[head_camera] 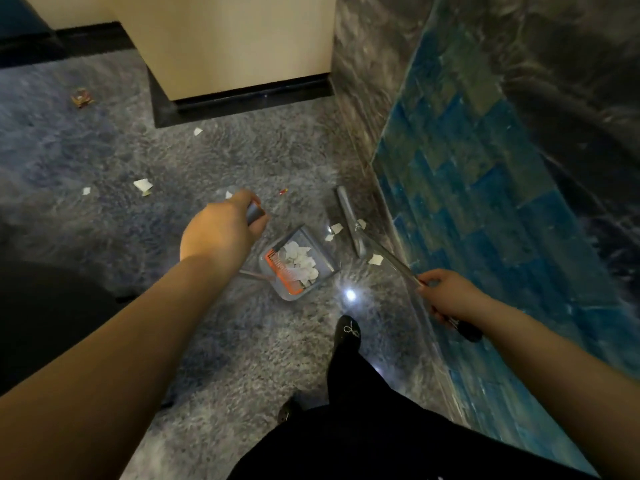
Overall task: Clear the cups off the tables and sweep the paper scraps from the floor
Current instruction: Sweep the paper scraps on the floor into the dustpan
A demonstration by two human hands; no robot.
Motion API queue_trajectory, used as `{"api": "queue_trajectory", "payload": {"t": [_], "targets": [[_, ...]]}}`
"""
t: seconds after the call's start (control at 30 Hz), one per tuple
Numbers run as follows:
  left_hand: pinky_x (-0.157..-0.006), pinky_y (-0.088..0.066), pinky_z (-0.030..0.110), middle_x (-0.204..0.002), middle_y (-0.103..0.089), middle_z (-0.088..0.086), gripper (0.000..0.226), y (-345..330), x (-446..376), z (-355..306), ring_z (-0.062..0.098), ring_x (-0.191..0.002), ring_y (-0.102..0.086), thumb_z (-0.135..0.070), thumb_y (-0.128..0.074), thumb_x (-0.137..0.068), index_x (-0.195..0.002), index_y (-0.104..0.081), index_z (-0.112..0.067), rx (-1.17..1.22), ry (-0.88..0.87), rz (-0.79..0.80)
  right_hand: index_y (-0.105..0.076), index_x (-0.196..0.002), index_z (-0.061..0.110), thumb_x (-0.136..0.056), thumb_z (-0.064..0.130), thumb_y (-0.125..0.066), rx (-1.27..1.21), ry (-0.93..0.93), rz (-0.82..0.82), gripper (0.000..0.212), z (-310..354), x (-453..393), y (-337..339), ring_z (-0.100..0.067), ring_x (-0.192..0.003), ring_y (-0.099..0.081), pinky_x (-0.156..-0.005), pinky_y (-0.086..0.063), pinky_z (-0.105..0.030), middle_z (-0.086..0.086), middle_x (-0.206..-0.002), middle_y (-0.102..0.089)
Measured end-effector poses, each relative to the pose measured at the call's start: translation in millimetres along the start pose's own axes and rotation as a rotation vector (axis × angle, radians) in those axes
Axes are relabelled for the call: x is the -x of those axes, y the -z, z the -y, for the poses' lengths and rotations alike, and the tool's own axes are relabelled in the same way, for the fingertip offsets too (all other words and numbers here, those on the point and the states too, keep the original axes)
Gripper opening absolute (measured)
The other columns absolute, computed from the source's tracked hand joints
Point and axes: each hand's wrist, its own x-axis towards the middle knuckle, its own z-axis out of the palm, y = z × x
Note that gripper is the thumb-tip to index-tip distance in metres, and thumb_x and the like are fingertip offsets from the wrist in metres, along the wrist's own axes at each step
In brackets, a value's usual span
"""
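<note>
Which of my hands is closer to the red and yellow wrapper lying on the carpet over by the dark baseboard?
Left. Your left hand grips the dustpan handle, down-right of the wrapper. Your right hand, holding the broom handle, is much farther right by the blue wall.

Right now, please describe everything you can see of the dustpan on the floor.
The dustpan is a grey, squarish pan that looks like plastic, standing on the grey carpet near the blue tiled wall base. An orange comb-like strip runs along its near inner side. White paper scraps lie piled inside it. Its long handle rises toward the left hand, which grips the grey, orange-edged top. The broom head lies just beyond its open edge, apart from it.
</note>
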Motion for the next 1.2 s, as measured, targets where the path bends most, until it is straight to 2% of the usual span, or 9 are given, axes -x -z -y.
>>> {"api": "queue_trajectory", "payload": {"t": [0.2, 0.33, 0.47, 0.57, 0.63, 0.73, 0.83, 0.97, 1.2], "targets": [[-0.059, -0.04, 0.036, -0.074, -0.053, 0.007, 0.025, -14, -93, -40, 0.034, -0.072, -0.054, -0.037, -0.063, -0.092, -0.1, -0.058, -0.014, -0.094, -0.046, 0.081, -0.049, -0.133, 0.01, -0.098, 0.014, -0.049, 0.096, -0.007, -0.037, 0.035, 19, -59, 50, -0.018, -0.042, -0.049, -0.035, -0.037, -0.02, -0.003, -0.065, -0.05], [-0.06, -0.044, 0.037, -0.081, -0.057, 0.008, 0.023, -17, -133, -48, 0.031, -0.072, -0.053, -0.04, -0.061, -0.092, -0.101, -0.055, -0.019, -0.18, -0.001, 0.1, -0.055, -0.106, 0.008, -0.098, 0.013, -0.048, 0.213, 0.004, -0.006, 0.012, 38, -93, 73, -0.02, -0.04, -0.049, -0.045, -0.041, -0.025, -0.007, -0.055, -0.051], [-0.059, -0.049, 0.037, -0.079, -0.06, 0.008, 0.019, -14, -151, -47, 0.031, -0.069, -0.057, -0.042, -0.06, -0.092, -0.094, -0.055, -0.024, -0.171, 0.027, 0.094, -0.06, -0.101, -0.001, -0.092, 0.0, -0.053, 0.371, -0.028, 0.055, 0.011, 55, -120, 85, -0.026, -0.056, -0.052, -0.058, -0.045, -0.031, -0.012, -0.06, -0.051], [-0.058, -0.048, 0.036, -0.08, -0.059, 0.006, 0.021, -13, -160, -48, 0.03, -0.07, -0.056, -0.044, -0.06, -0.091, -0.096, -0.056, -0.025, -0.189, 0.044, 0.094, -0.057, -0.098, 0.002, -0.091, 0.003, -0.056, 0.495, 0.0, 0.117, 0.007, 72, -128, 87, -0.026, -0.07, -0.058, -0.064, -0.049, -0.028, -0.013, -0.078, -0.057], [-0.054, -0.04, 0.031, -0.079, -0.057, 0.006, 0.02, -14, -164, -49, 0.028, -0.067, -0.052, -0.042, -0.06, -0.092, -0.097, -0.056, -0.023, -0.191, 0.034, 0.084, -0.055, -0.095, 0.004, -0.093, 0.007, -0.05, 0.528, 0.046, 0.148, 0.006, 81, -130, 87, -0.024, -0.067, -0.056, -0.059, -0.046, -0.024, -0.013, -0.085, -0.059], [-0.049, -0.029, 0.029, -0.076, -0.055, 0.007, 0.016, -15, -171, -51, 0.027, -0.064, -0.047, -0.036, -0.061, -0.092, -0.095, -0.059, -0.02, -0.19, 0.008, 0.074, -0.057, -0.102, 0.0, -0.096, 0.008, -0.048, 0.606, 0.063, 0.232, 0.014, 89, -127, 83, -0.023, -0.057, -0.053, -0.052, -0.042, -0.025, -0.014, -0.074, -0.057], [-0.053, -0.032, 0.03, -0.074, -0.054, 0.005, 0.016, -13, -179, -50, 0.027, -0.065, -0.047, -0.036, -0.062, -0.092, -0.09, -0.056, -0.021, -0.188, 0.002, 0.067, -0.053, -0.093, 0.007, -0.098, 0.013, -0.047, 0.566, 0.1, 0.303, 0.01, 95, -120, 80, -0.018, -0.049, -0.049, -0.043, -0.041, -0.023, -0.007, -0.065, -0.049], [-0.055, -0.036, 0.031, -0.073, -0.053, 0.003, 0.017, -14, -187, -47, 0.028, -0.067, -0.051, -0.038, -0.061, -0.092, -0.09, -0.056, -0.022, -0.188, 0.006, 0.069, -0.059, -0.101, 0.009, -0.097, 0.015, -0.048, 0.461, 0.098, 0.347, 0.013, 96, -107, 69, -0.015, -0.044, -0.052, -0.046, -0.044, -0.023, -0.006, -0.067, -0.052], [-0.055, -0.033, 0.03, -0.075, -0.052, 0.002, 0.022, -9, -190, -35, 0.025, -0.068, -0.048, -0.039, -0.061, -0.092, -0.093, -0.058, -0.018, -0.143, -0.02, 0.087, -0.055, -0.124, 0.01, -0.098, 0.015, -0.051, 0.197, 0.031, 0.269, 0.027, 88, -67, 43, -0.004, -0.024, -0.042, -0.03, -0.032, -0.014, 0.005, -0.042, -0.05]]}}
